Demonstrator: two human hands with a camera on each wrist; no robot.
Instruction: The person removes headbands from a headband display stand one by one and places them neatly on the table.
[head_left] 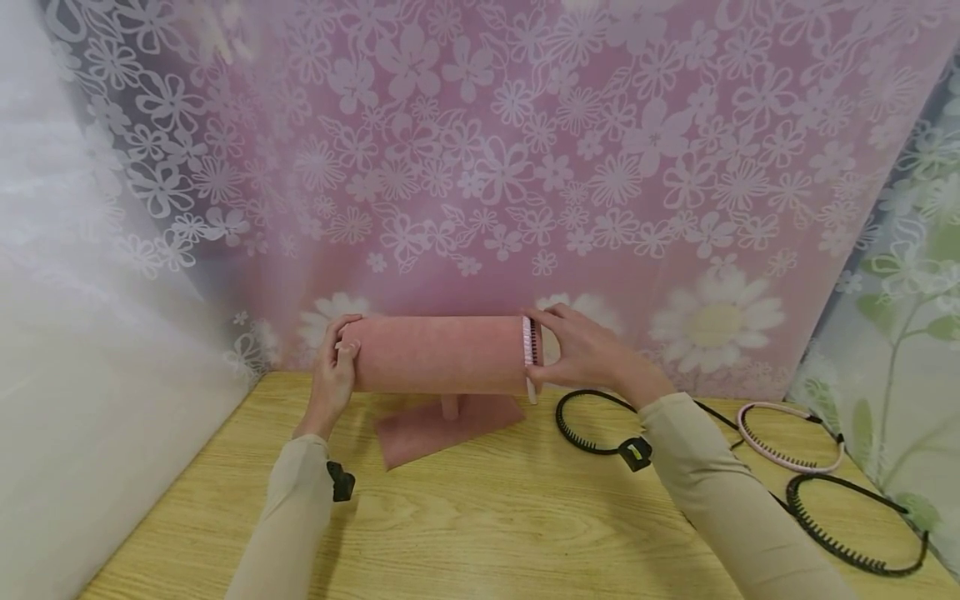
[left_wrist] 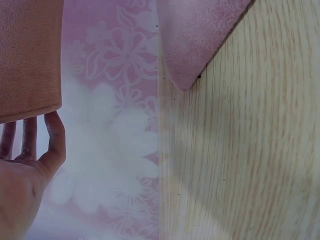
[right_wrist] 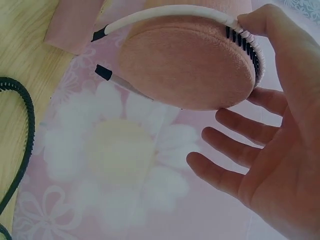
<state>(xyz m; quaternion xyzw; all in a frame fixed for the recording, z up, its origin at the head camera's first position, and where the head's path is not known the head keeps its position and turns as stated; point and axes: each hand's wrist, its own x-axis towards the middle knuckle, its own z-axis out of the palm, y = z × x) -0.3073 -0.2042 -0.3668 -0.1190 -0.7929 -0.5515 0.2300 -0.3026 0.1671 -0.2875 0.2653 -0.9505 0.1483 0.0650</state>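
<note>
A pink plush headband stand, a padded roll (head_left: 438, 354) on a post with a flat base (head_left: 450, 429), stands on the wooden table. My left hand (head_left: 333, 375) grips the roll's left end, thumb in front and fingers at the far side. In the left wrist view, fingertips of the left hand (left_wrist: 30, 175) touch the roll's edge. Round the roll's right end sits a pale pink headband (head_left: 529, 358) with black teeth inside. My right hand (head_left: 592, 346) pinches this headband between thumb and fingers. Its two black-tipped ends point away from the right hand (right_wrist: 280, 135) in the right wrist view.
Right of the stand lies a black toothed headband (head_left: 570, 433), partly hidden by the right forearm. Farther right are a pink headband (head_left: 750, 442) and another black headband (head_left: 825, 542). A floral curtain (head_left: 480, 167) hangs close behind the stand.
</note>
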